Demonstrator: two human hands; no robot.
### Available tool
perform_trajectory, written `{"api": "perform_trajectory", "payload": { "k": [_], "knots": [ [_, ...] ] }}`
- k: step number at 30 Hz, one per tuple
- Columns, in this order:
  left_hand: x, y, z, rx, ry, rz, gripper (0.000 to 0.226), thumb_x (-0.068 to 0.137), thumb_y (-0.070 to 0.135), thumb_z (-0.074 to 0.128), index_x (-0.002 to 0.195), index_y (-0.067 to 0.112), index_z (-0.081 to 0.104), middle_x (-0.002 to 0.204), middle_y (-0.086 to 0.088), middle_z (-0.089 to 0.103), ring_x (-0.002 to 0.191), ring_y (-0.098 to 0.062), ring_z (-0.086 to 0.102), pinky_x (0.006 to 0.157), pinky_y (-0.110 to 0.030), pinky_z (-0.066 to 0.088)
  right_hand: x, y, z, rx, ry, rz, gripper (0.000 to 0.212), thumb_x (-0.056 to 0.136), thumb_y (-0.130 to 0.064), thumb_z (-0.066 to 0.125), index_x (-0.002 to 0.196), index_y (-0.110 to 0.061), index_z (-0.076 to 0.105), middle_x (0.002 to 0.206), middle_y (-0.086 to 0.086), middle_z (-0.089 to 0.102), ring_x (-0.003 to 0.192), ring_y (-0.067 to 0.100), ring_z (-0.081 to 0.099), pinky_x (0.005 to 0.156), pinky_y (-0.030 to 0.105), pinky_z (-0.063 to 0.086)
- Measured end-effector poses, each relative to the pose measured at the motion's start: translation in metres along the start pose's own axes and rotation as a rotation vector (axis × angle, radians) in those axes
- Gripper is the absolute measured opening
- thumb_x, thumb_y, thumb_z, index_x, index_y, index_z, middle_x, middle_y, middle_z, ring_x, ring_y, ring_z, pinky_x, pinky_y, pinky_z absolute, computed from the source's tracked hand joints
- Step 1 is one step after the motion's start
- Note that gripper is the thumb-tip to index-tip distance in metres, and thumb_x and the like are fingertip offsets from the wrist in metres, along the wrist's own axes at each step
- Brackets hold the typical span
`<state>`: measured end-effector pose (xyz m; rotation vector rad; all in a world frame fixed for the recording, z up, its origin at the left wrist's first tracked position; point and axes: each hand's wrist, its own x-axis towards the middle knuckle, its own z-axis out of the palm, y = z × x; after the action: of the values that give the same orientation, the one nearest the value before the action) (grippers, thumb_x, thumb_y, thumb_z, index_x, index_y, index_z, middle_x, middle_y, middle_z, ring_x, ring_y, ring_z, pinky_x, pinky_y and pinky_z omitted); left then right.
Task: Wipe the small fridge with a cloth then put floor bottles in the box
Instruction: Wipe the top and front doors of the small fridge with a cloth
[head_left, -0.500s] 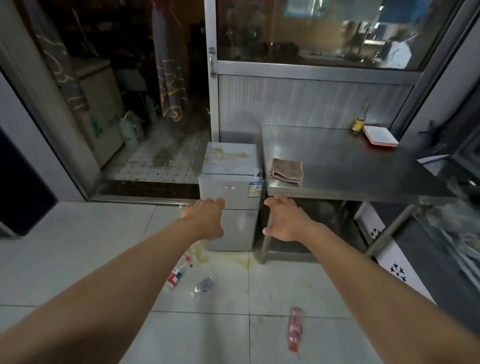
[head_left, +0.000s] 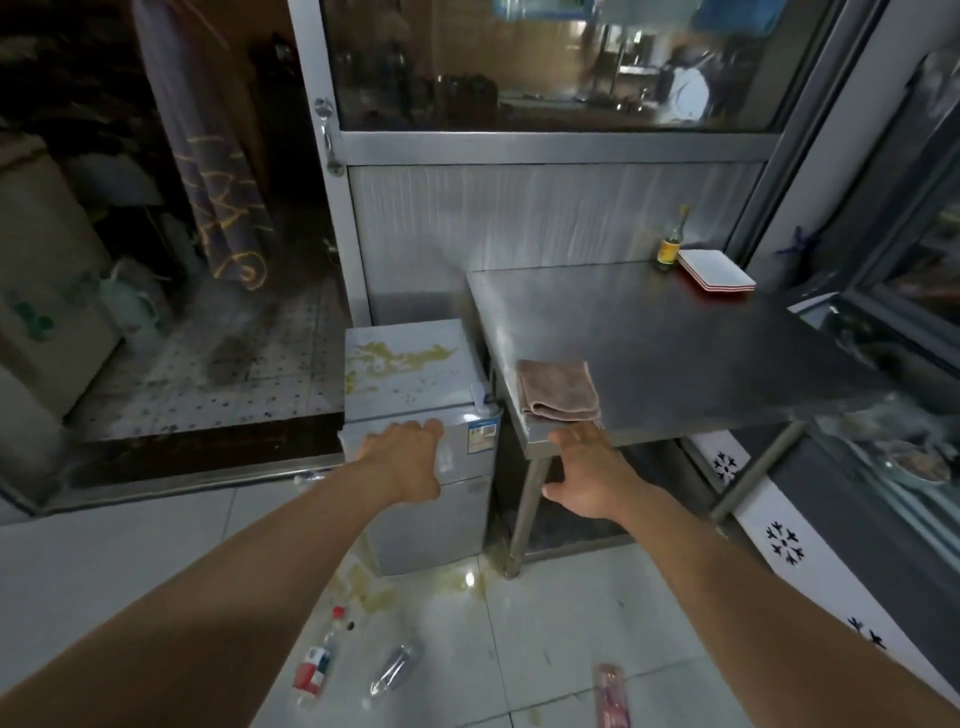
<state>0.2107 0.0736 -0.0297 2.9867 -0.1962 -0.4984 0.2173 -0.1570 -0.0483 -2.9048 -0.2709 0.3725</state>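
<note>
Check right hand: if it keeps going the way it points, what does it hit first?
Probably the folded brown cloth at the steel table's front edge; the right hand points at it, though depth is unclear.

Steel table (head_left: 675, 332) brushed, dull sheen; cloth (head_left: 556, 389) soft, napped; floor tiles (head_left: 545, 623) glossy; bottles (head_left: 317, 660) clear plastic.

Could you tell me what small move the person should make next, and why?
Probably the right hand should reach a little forward and grip the folded brown cloth at the steel table's near corner. Both hands are empty, the small silver fridge's top carries yellowish smears, and the cloth lies just beyond the right fingertips.
</note>
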Motion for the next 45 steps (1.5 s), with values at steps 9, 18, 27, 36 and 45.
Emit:
{"api": "perform_trajectory", "payload": {
  "k": [9,18,27,36,45],
  "knots": [
    [0.124,-0.025,-0.001,0.012,-0.068,0.061,0.068,0.082,0.029,0.063,0.139,0.019,0.028,0.132,-0.008,0.044,0.123,-0.026,0.043,0.1,-0.039,0.039,0.114,0.042,0.013,0.079,0.039,0.207,0.071,0.09,-0.036,0.058,0.146,-0.019,0.017,0.152,0.016,0.013,0.139,0.036,0.02,0.111,0.044,0.029],
    [0.23,-0.027,0.016,-0.003,0.012,-0.013,0.053,0.081,0.026,0.061,0.128,0.02,0.038,0.123,-0.006,0.051,0.114,-0.025,0.049,0.092,-0.038,0.039,0.242,0.087,0.034,0.157,0.137,0.304,0.069,0.089,-0.045,0.056,0.146,-0.028,0.02,0.155,0.013,0.007,0.141,0.037,0.012,0.112,0.047,0.023],
    [0.287,-0.045,0.043,-0.061,-0.019,0.012,0.052,0.082,0.028,0.06,0.128,0.022,0.038,0.125,-0.004,0.05,0.118,-0.024,0.047,0.096,-0.038,0.036,0.285,0.089,0.067,-0.009,0.162,0.364,0.064,0.087,-0.055,0.052,0.14,-0.03,0.026,0.15,0.021,0.009,0.133,0.042,0.019,0.105,0.05,0.027],
    [0.295,-0.082,0.036,-0.149,-0.105,0.11,0.05,0.085,0.03,0.061,0.129,0.016,0.041,0.128,-0.008,0.049,0.121,-0.026,0.047,0.099,-0.037,0.04,0.287,0.045,0.062,0.343,0.308,0.385,0.024,0.09,-0.008,0.052,0.114,-0.007,0.056,0.118,0.014,0.041,0.105,0.031,0.051,0.088,0.026,0.044],
    [0.289,-0.126,-0.009,-1.057,-0.235,-0.077,0.018,0.097,0.02,0.048,0.105,0.007,0.057,0.112,-0.011,0.057,0.112,-0.03,0.053,0.091,-0.027,0.038,0.303,-0.095,0.028,0.647,0.43,0.168,0.04,0.071,-0.009,0.078,0.108,-0.017,0.064,0.098,-0.004,0.055,0.09,0.011,0.059,0.078,0.004,0.041]
  ]
}}
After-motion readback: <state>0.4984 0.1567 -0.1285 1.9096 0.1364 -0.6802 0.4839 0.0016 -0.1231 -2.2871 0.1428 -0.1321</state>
